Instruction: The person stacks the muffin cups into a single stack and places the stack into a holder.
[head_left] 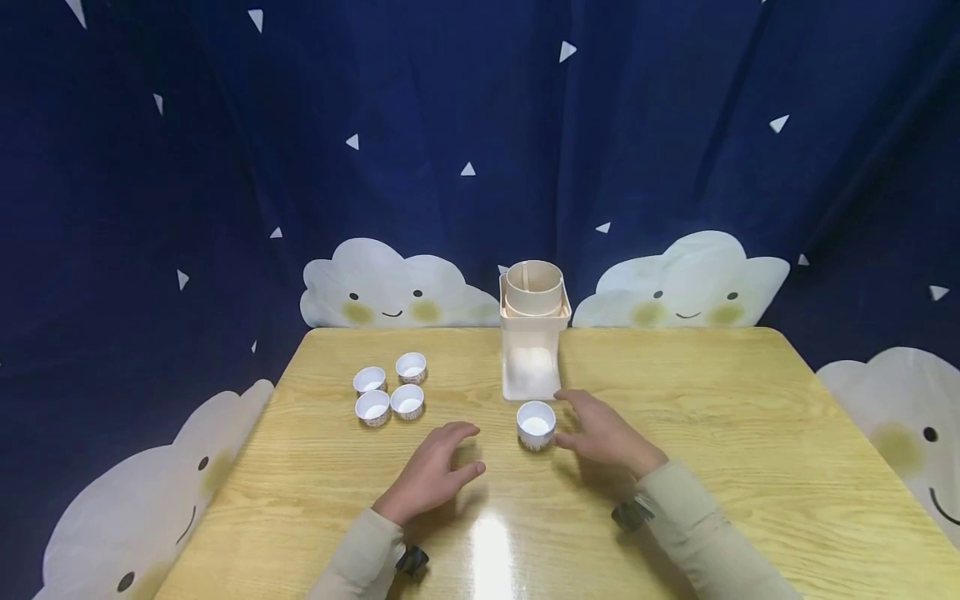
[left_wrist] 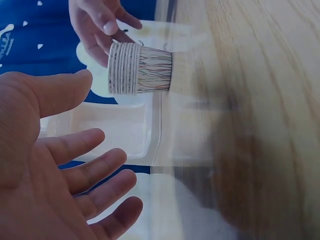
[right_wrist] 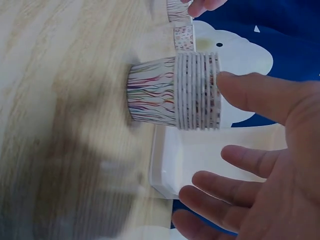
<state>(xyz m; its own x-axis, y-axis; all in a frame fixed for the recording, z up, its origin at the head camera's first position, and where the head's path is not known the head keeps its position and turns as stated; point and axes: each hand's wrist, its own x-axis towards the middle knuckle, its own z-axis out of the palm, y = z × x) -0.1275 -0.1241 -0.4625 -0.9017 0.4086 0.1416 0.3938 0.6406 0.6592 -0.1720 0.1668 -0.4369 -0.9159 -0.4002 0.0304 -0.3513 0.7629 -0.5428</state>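
A nested stack of white paper baking cups [head_left: 536,427] with colourful squiggly lines stands upright on the table. My right hand [head_left: 604,428] is just right of it, fingers spread and the thumb close to the rims [right_wrist: 198,91]. To the stack's left my left hand [head_left: 437,472] hovers above the table, fingers apart, palm facing the stack and holding nothing. Behind the stack is a cream plastic stand [head_left: 531,354] with a round tube [head_left: 534,289] set in its top and a tray-like base.
At the left of the wooden table [head_left: 675,375], several more paper cups [head_left: 407,402] stand grouped together. A dark blue curtain [head_left: 420,100] with smiling clouds hangs along the back and sides. Each sleeve has a small black device [head_left: 412,561] at the wrist.
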